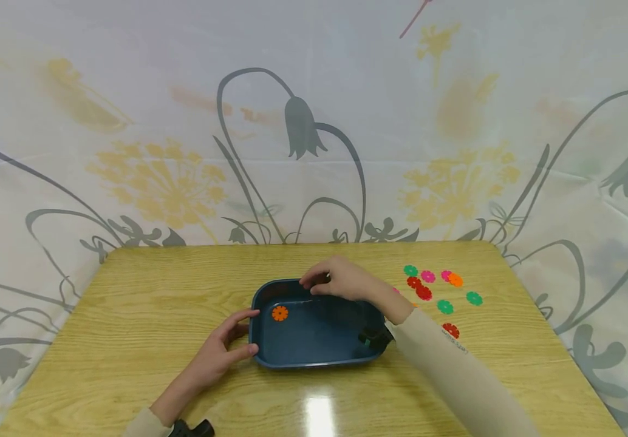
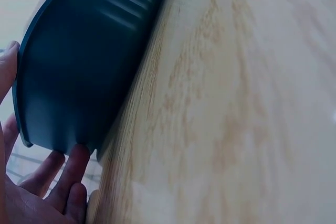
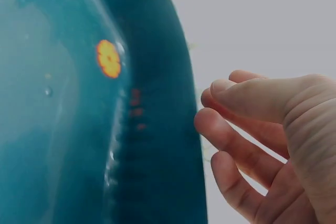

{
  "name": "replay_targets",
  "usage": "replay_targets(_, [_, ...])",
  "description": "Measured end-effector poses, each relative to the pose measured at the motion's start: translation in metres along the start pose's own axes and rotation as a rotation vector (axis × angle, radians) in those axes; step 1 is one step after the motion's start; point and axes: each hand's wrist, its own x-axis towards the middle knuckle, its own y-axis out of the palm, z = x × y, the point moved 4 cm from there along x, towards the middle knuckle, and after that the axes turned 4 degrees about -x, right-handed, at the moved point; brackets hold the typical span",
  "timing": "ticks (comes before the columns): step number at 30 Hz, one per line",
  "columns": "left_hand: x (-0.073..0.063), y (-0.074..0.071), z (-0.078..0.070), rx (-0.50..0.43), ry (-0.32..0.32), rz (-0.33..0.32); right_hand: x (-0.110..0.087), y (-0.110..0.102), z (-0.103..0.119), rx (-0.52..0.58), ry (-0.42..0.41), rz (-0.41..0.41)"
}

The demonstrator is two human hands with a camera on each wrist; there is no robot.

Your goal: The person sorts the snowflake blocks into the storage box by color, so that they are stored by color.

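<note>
- Left hand (image 1: 221, 349) is set at the 9 o'clock end of the tray (image 1: 319, 334); the rim is gripped there, with thumb and index finger spread along it and other fingers braced against the outer wall.
- Right hand (image 1: 341, 280) is poised at 12 o'clock, by the far rim. Fingers are loosely bent with a narrow gap to the thumb, and no item is seen between them. Whether the rim is pressed by a fingertip cannot be told.
- One orange disc (image 1: 279, 313) is located inside the tray, toward 10 o'clock.
- Loose discs (image 1: 446, 306) in green, pink, red and orange are scattered on the table (image 1: 183, 285), outside the tray between 2 and 3 o'clock. Some are overlapped, and part of the group is masked by the right forearm.
- Step in hand (judged): the tray is being steadied or positioned while discs are collected in it; most are yet to be loaded.
- Next move (judged): the right hand should be directed toward 2 o'clock, clear of the rim, and a single disc pinched by its edge. Overlapped discs should be separated first. Tray support at 9 o'clock should be maintained.
</note>
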Motion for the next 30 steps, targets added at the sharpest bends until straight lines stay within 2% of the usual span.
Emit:
replay_targets(7, [0.000,0.001,0.000,0.003,0.013,0.001,-0.028,-0.017,-0.018,-0.011,0.047,-0.119])
replay_targets(21, [0.000,0.000,0.000,-0.008,0.028,0.004,-0.105,-0.042,-0.052,-0.058,0.229,-0.422])
replay_targets(26, [0.000,0.000,0.000,-0.009,0.032,0.008,-0.131,-0.044,-0.067,-0.060,0.298,-0.488])
replay_targets(30, [0.000,0.000,-0.001,-0.014,0.031,0.011,-0.147,-0.042,-0.077,-0.017,0.338,-0.502])
